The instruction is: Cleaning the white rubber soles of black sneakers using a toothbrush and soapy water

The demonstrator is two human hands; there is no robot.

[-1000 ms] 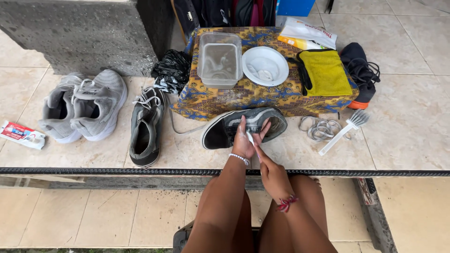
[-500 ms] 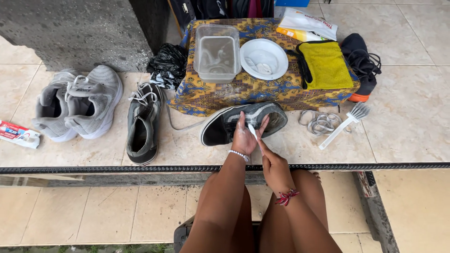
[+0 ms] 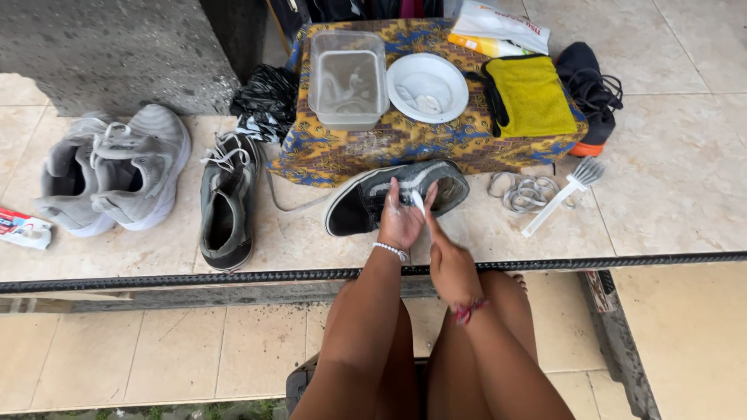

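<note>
Our left hand (image 3: 401, 220) lies cupped over the middle of the dark grey sneaker (image 3: 397, 196), fingers pressed down on its upper, and it is the nearer hand to the shoe. Our right hand (image 3: 450, 263) sits just behind and to the right, its fingers drawn together on a thin white object (image 3: 418, 202) that points up onto the shoe; whether it is a lace end or a small brush handle we cannot tell. The sneaker rests on the tiled ledge (image 3: 669, 202) directly ahead of both hands, its long axis running left to right, heel opening to the left and toe to the right, touching the edge of the patterned cloth (image 3: 405, 144). On that cloth stand a clear plastic tub (image 3: 348, 80), a white bowl (image 3: 427, 87) and a yellow towel (image 3: 531, 95). A white brush (image 3: 562, 193) and loose laces (image 3: 525, 192) lie to the right; another dark sneaker (image 3: 227, 204) and a grey pair (image 3: 113, 171) lie to the left.
</note>
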